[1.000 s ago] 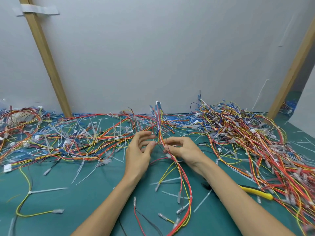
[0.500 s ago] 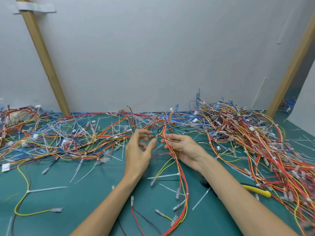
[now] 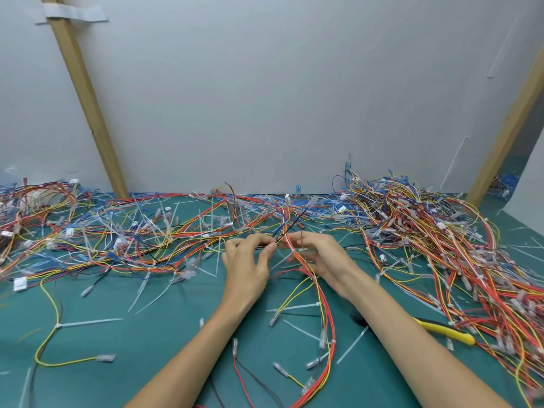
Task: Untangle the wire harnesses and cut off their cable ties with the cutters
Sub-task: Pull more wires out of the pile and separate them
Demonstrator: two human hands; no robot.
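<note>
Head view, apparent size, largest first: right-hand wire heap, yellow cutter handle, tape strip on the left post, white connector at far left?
1. wire heap
2. tape strip and yellow cutter handle: about alike, and the handle is nearer the camera, so unranked
3. white connector

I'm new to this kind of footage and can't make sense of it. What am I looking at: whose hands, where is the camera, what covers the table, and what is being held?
There is no machine here. These are a person's two bare hands, filmed by one wide-angle camera worn on the head, looking forward and down. A green mat is strewn with coloured wires, heaped thickest in the pile at right, and with loose white cable ties. The right hand grips a red-and-yellow harness. The left hand pinches a thin black wire. Yellow-handled cutters lie unused, partly under the right forearm.
</note>
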